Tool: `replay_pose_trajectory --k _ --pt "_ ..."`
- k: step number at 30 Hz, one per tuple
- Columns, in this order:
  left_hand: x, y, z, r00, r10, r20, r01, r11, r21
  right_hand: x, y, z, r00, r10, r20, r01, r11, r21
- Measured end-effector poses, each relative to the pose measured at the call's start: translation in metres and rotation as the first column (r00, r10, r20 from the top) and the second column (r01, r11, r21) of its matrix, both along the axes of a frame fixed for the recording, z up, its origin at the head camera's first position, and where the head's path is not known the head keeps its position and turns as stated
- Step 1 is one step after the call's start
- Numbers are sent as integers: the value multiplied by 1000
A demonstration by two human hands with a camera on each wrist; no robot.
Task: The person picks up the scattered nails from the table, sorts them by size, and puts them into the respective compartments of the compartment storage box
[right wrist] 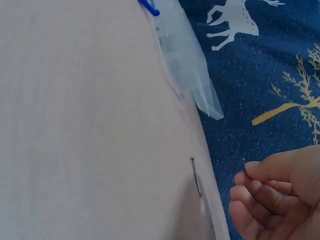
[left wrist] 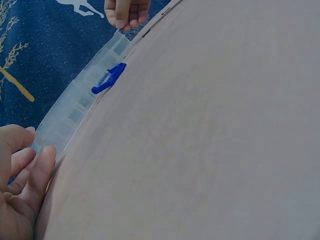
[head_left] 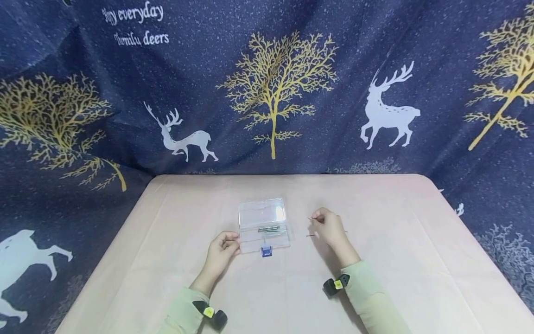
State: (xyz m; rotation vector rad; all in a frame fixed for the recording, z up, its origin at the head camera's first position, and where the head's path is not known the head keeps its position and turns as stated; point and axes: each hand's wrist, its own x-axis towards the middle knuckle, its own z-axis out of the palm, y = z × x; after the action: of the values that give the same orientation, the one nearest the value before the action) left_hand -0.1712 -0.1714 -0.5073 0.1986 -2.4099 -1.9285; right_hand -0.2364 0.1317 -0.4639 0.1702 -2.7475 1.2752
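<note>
A clear plastic box [head_left: 250,247] lies with its lid [head_left: 262,211] raised toward the back; its front carries a blue latch [head_left: 266,251]. Several metal nails [head_left: 269,229] rest inside. My left hand [head_left: 221,248] holds the box's left end, thumb on the near side and fingers behind, as the left wrist view shows. To the right of the box, my right hand [head_left: 329,227] pinches a thin nail [right wrist: 243,161] between thumb and forefinger, most of it hidden by the fingers. Below that hand another nail [right wrist: 196,177] lies on the table.
A pale pink cloth covers the table [head_left: 267,297]. Behind its far edge hangs a dark blue curtain [head_left: 317,153] printed with deer and trees. One thin dark piece [head_left: 346,231] shows just right of the right hand.
</note>
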Motion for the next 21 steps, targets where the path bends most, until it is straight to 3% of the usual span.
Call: replay_pose_trajectory --k 13,21 --pt "1 0 0 1000 0 -10 0 1000 -1 5 -15 0 996 57 62 -49 991 -128" --pt "1 0 2 1000 -6 -6 6 1000 9 8 -24 -2 986 122 114 -93 968 -233"
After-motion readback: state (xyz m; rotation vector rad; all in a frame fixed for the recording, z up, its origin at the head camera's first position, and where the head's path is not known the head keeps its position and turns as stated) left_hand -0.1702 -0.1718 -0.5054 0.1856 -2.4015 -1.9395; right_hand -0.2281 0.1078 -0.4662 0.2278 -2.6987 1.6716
